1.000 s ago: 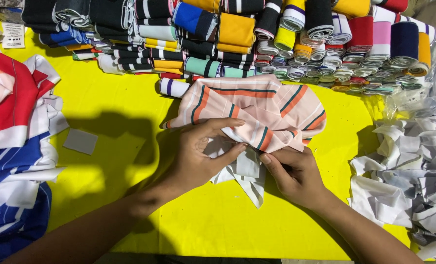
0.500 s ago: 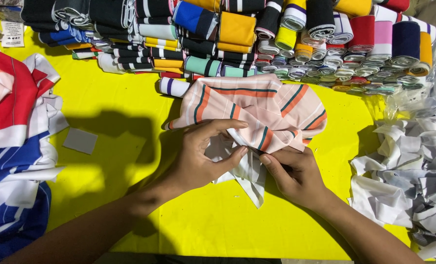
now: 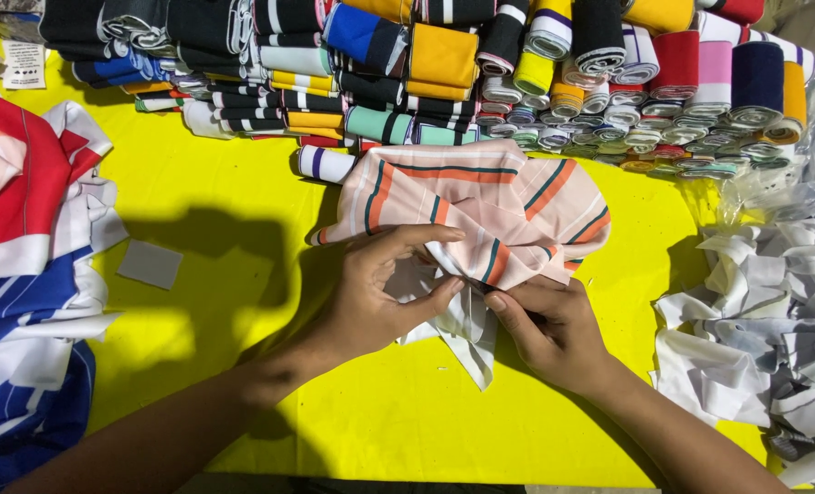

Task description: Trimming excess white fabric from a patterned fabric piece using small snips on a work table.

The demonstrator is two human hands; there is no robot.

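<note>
A pale pink fabric piece [image 3: 481, 197] with orange and dark green stripes lies bunched on the yellow table [image 3: 215, 201]. A white fabric strip [image 3: 467, 320] hangs from its near edge. My left hand [image 3: 385, 293] pinches the white strip and the pink fabric's edge between thumb and fingers. Just right of it, my right hand [image 3: 554, 334] grips the same edge with its fingertips. Both hands almost touch at the seam.
Rolls and folded stacks of striped knit trim [image 3: 481, 73] line the far edge. A red, white and blue fabric pile [image 3: 23, 274] lies at left, a heap of white and grey pieces [image 3: 773, 338] at right. A small grey patch [image 3: 150, 263] sits on the table.
The hands stay on the same seam. The white strip has shifted slightly under my fingers; nothing else moved.
</note>
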